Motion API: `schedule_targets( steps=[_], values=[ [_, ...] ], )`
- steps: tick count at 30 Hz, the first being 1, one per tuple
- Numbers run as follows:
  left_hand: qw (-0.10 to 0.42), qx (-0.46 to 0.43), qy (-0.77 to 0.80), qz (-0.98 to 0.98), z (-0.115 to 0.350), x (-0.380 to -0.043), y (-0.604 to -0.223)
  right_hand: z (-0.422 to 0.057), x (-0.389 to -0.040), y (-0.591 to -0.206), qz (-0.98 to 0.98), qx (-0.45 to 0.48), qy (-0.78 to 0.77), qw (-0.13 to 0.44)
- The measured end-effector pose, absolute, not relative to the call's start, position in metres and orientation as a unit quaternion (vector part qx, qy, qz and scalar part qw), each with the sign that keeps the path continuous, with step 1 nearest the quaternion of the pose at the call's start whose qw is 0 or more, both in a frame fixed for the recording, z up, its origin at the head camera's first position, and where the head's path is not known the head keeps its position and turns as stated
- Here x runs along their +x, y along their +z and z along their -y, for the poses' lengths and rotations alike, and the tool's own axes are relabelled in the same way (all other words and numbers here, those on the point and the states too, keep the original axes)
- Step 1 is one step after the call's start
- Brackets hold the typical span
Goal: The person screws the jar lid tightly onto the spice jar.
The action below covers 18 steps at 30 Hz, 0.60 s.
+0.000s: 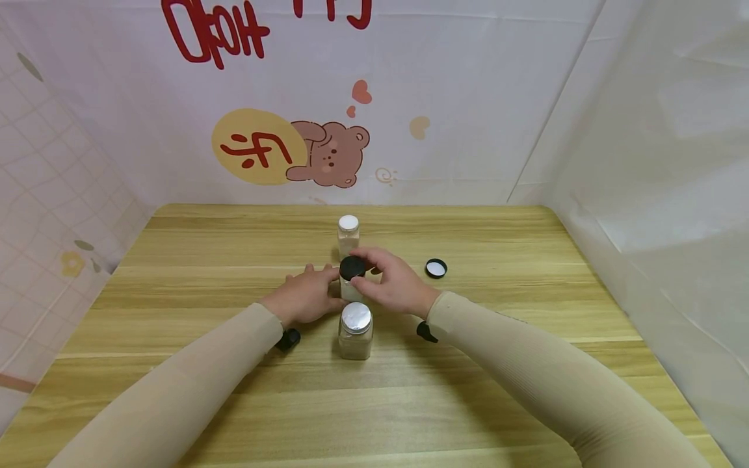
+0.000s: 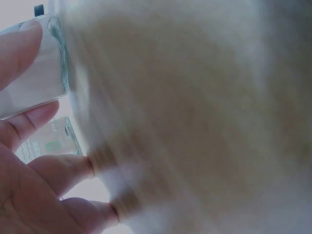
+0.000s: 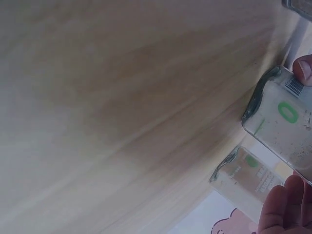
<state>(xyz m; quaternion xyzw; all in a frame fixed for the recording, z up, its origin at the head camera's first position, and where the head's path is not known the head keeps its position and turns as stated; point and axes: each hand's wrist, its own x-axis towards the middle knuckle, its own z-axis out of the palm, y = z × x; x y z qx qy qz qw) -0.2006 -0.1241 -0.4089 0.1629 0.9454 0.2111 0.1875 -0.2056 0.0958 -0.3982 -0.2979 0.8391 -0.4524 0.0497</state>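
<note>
Frame centre: brace jar with left hand clamped round it; hold black cap level, pinched in right hand; avoid tipping jar.

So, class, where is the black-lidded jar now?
In the head view, the black-lidded jar is just left of centre, between the left hand and right hand, behind the silver-topped jar.

Smooth yellow-brown wood-grain desk, faint sheen; clear square jars, glossy and glass-like; the nearest's round silver seal, shiny foil; the middle's round black lid, matt, plastic-looking; beige sleeves, ribbed cloth.
</note>
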Motion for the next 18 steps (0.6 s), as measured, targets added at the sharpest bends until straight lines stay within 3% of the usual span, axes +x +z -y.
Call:
schedule_targets(
  steps=[18],
  values=[
    [0.190,0.163,0.212,-0.945,0.1237,-0.2006,-0.4089,-0.0953,-0.2056,-0.3983,-0.839,-0.295,-0.455,0.052]
  ],
)
